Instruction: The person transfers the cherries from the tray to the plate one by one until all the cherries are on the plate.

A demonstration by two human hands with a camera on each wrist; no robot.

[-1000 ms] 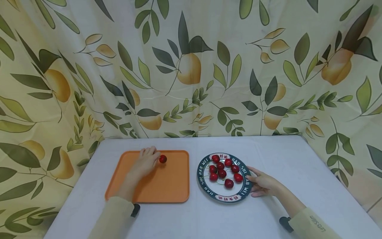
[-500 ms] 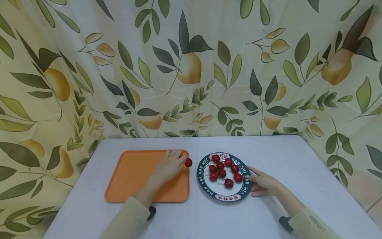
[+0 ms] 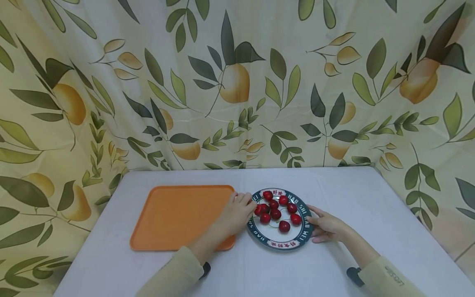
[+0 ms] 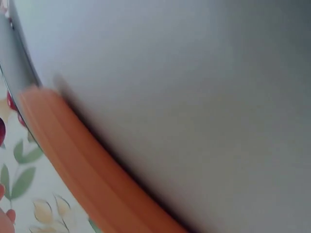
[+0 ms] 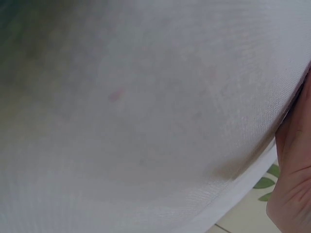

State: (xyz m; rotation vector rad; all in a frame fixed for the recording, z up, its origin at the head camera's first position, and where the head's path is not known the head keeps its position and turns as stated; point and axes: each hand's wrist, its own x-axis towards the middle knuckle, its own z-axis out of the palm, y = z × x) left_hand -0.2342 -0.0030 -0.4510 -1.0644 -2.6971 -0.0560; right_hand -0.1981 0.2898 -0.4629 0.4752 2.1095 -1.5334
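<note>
In the head view, my left hand (image 3: 237,212) is over the left rim of a round plate (image 3: 283,245) with a dark green lettered border. Its fingertips pinch a dark red cherry (image 3: 257,210), close beside the other cherries on the plate. Several cherries (image 3: 275,214) with thin stems lie there on the white centre. My right hand (image 3: 326,225) grips the plate's right rim, thumb at the edge and fingers lower down. The left wrist view catches a cherry (image 4: 1,132) and fingertips at its left border. Only part of the right hand (image 5: 294,179) shows in the right wrist view.
An orange rectangular tray (image 3: 178,218) lies left of the plate, its right edge partly under my left forearm. Both rest on a white-covered table (image 3: 352,189). A curtain (image 3: 237,123) printed with fruit and leaves hangs behind the table's far edge.
My left hand has carried the cherry rightward, from above the orange tray across its right edge to the plate's left side. My right hand and the plate have stayed in place.
</note>
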